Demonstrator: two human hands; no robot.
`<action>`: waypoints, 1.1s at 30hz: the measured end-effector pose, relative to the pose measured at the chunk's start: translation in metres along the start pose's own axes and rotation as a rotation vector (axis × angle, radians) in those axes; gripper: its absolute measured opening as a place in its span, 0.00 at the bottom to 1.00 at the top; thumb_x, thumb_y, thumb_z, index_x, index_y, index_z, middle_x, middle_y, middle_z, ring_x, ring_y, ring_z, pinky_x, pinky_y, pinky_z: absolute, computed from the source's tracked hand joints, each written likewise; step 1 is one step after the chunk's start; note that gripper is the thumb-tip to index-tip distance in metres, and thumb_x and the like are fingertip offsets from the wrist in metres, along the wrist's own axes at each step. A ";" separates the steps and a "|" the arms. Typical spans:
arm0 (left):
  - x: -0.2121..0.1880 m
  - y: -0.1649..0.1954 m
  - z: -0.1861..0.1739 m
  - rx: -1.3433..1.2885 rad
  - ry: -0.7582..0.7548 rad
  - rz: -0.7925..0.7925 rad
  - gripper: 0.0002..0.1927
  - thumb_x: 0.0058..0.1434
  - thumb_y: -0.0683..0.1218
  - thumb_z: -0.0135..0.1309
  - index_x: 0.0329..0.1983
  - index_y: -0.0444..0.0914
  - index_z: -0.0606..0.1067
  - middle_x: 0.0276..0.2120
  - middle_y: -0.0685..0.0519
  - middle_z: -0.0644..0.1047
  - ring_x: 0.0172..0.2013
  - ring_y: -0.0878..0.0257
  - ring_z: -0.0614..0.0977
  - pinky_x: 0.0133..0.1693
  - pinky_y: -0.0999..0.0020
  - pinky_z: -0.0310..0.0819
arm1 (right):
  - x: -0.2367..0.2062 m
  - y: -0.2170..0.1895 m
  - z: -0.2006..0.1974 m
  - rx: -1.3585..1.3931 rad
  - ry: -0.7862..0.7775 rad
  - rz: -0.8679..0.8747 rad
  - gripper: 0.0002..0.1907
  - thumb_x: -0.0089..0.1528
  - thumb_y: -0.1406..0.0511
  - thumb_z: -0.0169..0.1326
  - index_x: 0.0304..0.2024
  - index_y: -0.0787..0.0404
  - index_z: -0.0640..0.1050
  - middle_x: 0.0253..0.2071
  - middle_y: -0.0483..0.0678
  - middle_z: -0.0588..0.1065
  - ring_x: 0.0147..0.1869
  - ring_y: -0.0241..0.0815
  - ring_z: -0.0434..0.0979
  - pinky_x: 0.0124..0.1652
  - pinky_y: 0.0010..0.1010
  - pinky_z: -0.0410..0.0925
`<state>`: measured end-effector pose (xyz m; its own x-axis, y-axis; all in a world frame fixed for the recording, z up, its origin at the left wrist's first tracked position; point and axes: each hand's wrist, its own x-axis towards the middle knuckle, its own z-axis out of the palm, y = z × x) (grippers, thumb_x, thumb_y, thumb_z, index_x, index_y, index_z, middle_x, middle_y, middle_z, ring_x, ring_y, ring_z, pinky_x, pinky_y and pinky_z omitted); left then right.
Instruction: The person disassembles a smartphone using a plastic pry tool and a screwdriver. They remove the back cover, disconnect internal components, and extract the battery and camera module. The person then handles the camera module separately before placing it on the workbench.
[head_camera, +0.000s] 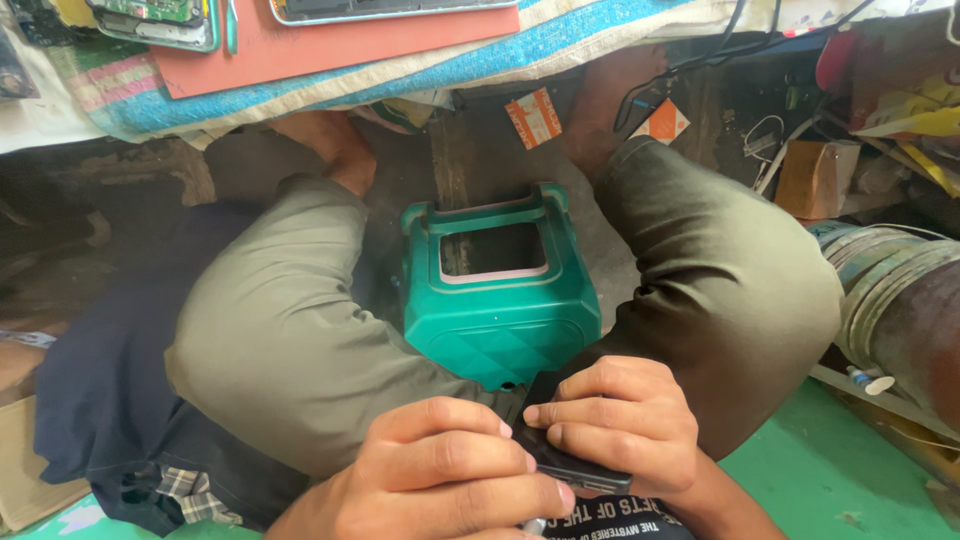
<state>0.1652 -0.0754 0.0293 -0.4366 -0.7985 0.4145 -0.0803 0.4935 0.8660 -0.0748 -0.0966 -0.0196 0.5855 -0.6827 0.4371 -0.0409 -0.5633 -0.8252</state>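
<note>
Thing in hand: a dark flat phone (575, 462), slim and slab-like, held low in the view just above the lap, in front of the green plastic stool (497, 300).
Long axis: seen to run from upper left to lower right — one end hidden under the right fingers, the other end pointing toward the lower right edge of the view.
Right hand (625, 420): clenched on the phone; fingers (570, 410) are curled over its upper face and the body is gripped from the right side.
Left hand (450, 480): closed beside it, fingertips pressed against the phone's left edge; whether it carries weight or only steadies cannot be told.
Nearer hand: the right — most of the phone lies under it, the left meeting it only at the near edge.
Bearing from grip: the free length of the phone lies down and to the right of the right fingertips, between the two hands.
Surroundings: olive trousers (290, 330) on both bent knees either side of the stool; a cloth-covered bench edge (590, 45) above, with an orange mat (330, 40) on it; clutter and cables at the right.
</note>
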 end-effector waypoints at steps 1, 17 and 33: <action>0.000 0.001 0.000 -0.009 0.004 -0.012 0.03 0.62 0.41 0.60 0.38 0.37 0.78 0.45 0.54 0.82 0.43 0.62 0.83 0.49 0.65 0.81 | 0.000 0.000 0.000 -0.002 0.001 -0.004 0.15 0.60 0.61 0.61 0.39 0.67 0.75 0.38 0.53 0.81 0.34 0.46 0.80 0.29 0.31 0.70; 0.001 0.004 -0.002 -0.036 -0.012 -0.064 0.08 0.65 0.40 0.58 0.46 0.34 0.80 0.48 0.55 0.81 0.47 0.64 0.83 0.51 0.66 0.80 | -0.001 0.000 0.000 0.025 0.006 0.007 0.16 0.61 0.59 0.61 0.39 0.67 0.75 0.38 0.53 0.81 0.34 0.46 0.81 0.29 0.31 0.71; 0.004 -0.001 0.014 0.092 0.038 0.041 0.08 0.66 0.40 0.62 0.46 0.35 0.80 0.47 0.54 0.80 0.46 0.62 0.83 0.50 0.67 0.83 | 0.003 -0.002 -0.003 0.006 -0.007 0.012 0.17 0.57 0.62 0.64 0.40 0.68 0.75 0.39 0.54 0.81 0.35 0.46 0.81 0.30 0.31 0.71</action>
<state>0.1508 -0.0744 0.0259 -0.4067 -0.7890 0.4606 -0.1462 0.5539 0.8196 -0.0754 -0.0986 -0.0159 0.5904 -0.6864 0.4245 -0.0429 -0.5520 -0.8328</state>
